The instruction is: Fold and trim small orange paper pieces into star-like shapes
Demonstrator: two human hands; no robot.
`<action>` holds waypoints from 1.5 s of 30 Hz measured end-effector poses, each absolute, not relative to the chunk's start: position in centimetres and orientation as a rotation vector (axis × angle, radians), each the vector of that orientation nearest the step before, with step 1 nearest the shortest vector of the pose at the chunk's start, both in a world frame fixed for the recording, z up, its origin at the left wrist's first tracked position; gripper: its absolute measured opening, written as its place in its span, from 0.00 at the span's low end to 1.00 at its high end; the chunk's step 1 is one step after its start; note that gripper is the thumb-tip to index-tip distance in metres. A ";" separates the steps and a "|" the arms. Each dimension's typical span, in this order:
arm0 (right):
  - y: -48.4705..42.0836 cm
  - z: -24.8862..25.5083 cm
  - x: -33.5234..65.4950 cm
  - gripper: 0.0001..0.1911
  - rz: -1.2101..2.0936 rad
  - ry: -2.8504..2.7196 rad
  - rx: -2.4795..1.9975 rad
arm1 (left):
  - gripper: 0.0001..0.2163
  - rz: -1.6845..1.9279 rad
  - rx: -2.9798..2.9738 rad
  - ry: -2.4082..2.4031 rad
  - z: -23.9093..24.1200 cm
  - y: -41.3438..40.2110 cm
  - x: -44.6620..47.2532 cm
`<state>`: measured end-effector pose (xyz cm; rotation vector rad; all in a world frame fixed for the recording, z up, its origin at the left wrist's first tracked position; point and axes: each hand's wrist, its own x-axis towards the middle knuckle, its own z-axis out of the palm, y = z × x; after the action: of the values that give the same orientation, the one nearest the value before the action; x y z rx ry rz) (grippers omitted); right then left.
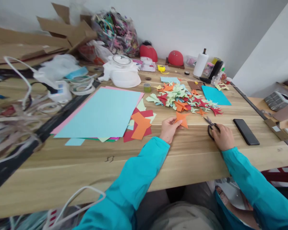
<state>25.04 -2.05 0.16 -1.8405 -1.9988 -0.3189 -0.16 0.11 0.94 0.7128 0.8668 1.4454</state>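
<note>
Left hand [168, 129] pinches a pointed orange cutout [182, 119] between thumb and fingertips, low over the bench [86, 163], just right of the stacked coloured sheets [100, 111] and nearer the front edge than the heap of cut shapes [184, 99]. Right hand [223, 137] is curled through the handles of black scissors [211, 127] lying on the bench, blades pointing away, a phone [246, 131] toward the right edge. I judge this a pause between cuts; more trimming calls for lifting the scissors to the paper.
</note>
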 end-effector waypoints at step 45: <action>-12.0 4.5 15.9 0.27 1.578 -1.425 -1.358 | 0.11 1.372 0.790 0.801 3.4 -2.1 -0.6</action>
<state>15.86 -11.98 4.46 -1.3583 -1.4247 1.5784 -0.60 -2.06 3.41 0.7898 0.8010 1.3725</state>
